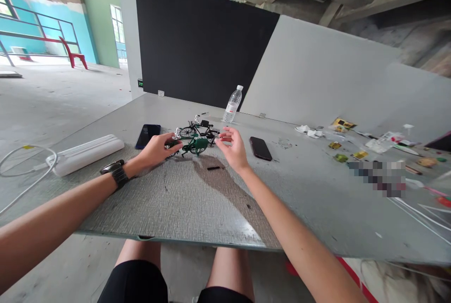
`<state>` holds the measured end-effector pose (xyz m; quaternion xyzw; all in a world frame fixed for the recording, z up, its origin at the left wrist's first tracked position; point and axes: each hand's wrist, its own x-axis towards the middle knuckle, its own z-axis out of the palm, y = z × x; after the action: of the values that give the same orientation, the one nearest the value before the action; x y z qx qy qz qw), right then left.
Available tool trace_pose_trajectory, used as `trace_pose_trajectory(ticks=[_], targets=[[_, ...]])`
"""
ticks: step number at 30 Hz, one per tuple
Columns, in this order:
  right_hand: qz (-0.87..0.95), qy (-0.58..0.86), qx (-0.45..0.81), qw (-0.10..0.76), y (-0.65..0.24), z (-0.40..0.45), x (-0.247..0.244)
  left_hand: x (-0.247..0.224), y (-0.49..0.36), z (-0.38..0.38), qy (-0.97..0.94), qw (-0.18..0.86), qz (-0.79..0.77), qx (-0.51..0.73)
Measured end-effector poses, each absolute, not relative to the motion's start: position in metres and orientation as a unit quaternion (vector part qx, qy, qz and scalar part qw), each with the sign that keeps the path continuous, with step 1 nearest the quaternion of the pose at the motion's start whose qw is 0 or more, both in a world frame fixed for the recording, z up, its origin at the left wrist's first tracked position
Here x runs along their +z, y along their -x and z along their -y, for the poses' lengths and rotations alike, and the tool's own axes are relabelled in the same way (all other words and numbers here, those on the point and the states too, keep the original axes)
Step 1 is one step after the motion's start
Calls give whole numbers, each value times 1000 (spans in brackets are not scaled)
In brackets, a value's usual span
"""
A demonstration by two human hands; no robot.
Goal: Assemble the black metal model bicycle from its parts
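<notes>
Two small model bicycles stand close together on the table. The green bicycle (200, 143) is nearer to me, and the black bicycle (203, 125) stands just behind it. My left hand (159, 147), with a dark watch on its wrist, closes its fingers at the front wheel of the green bicycle. On the other side my right hand (230, 145) is beside the rear wheels, its fingers apart and nothing seen between them. A small black screwdriver (215, 168) lies on the table below the green bicycle.
Around the hands are a dark blue phone (148, 135), a white power strip (86, 153), a black phone (260, 148) and a water bottle (233, 104). Small parts and wrappers (341, 157) lie scattered at the right. A black panel (200, 35) rises behind the table (158, 209).
</notes>
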<state>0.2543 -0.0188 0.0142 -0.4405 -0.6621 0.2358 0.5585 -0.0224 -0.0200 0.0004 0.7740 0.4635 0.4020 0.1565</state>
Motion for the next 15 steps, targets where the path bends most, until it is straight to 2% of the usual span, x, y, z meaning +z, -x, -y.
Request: trace_pose_trajectory(ticks=[4, 9, 13, 15], targets=[[653, 433, 202, 587, -255, 23, 20, 0, 23, 20, -769, 183, -444, 422], [658, 440, 80, 606, -268, -3, 36, 5, 25, 23, -761, 176, -441, 442], [701, 462, 22, 543, -283, -64, 55, 7, 28, 25, -746, 156, -421, 492], [747, 494, 9, 445, -287, -98, 60, 6, 29, 26, -722, 127, -427, 530]])
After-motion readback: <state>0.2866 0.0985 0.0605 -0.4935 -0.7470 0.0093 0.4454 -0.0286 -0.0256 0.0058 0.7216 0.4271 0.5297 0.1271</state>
